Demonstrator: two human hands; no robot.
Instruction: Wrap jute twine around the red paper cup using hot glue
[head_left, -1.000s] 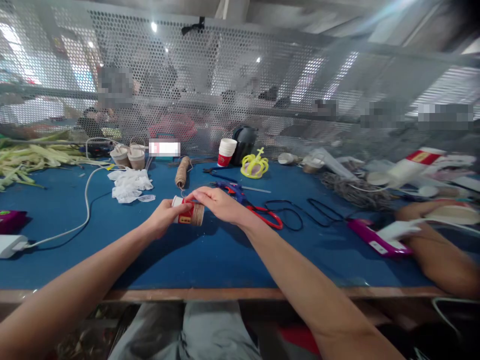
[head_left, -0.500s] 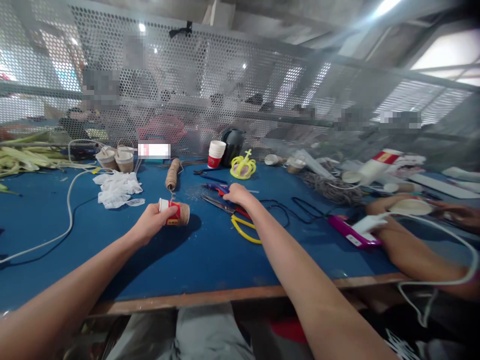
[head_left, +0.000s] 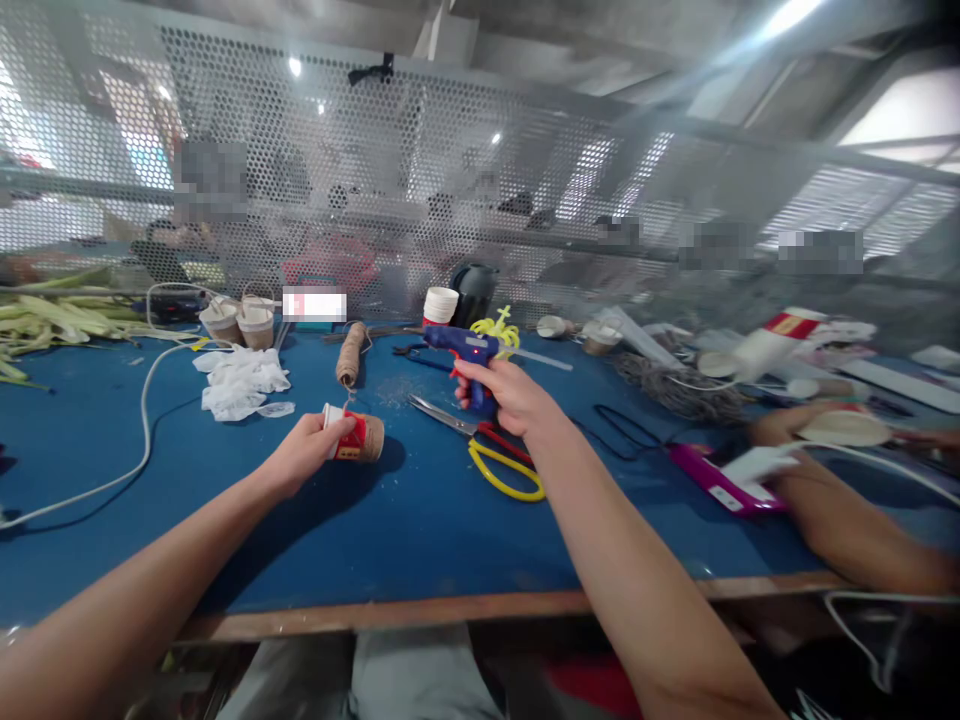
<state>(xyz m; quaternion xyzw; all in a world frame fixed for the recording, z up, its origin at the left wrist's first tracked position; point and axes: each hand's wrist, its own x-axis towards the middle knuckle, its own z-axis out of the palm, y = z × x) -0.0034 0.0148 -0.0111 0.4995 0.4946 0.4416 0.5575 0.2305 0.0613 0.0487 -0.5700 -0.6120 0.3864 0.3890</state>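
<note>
My left hand (head_left: 304,452) is closed around a paper cup (head_left: 369,438), red and white, lying sideways with twine wound about its lower end. A strand runs from the cup toward a roll of brown twine (head_left: 351,355) just behind it. In my right hand (head_left: 501,392) is a blue hot glue gun (head_left: 463,345), raised over the table, its nozzle toward the left and a clear glue stick out of its back. Scissors (head_left: 504,470) with yellow and red handles lie below that hand. Behind the gun, a yellow crown-shaped piece (head_left: 501,325) is partly hidden.
Stacked paper cups (head_left: 441,305) and a dark container (head_left: 474,292) stand at the back. White crumpled material (head_left: 240,380) and two twine-wrapped cups (head_left: 256,325) are left. Another person's arm (head_left: 847,520) lies beside a purple power strip (head_left: 720,480) at right. A perforated metal screen (head_left: 420,180) rises behind.
My right hand has lifted the glue gun off the table and now holds it by its handle. My left hand keeps the cup in nearly the same place.
</note>
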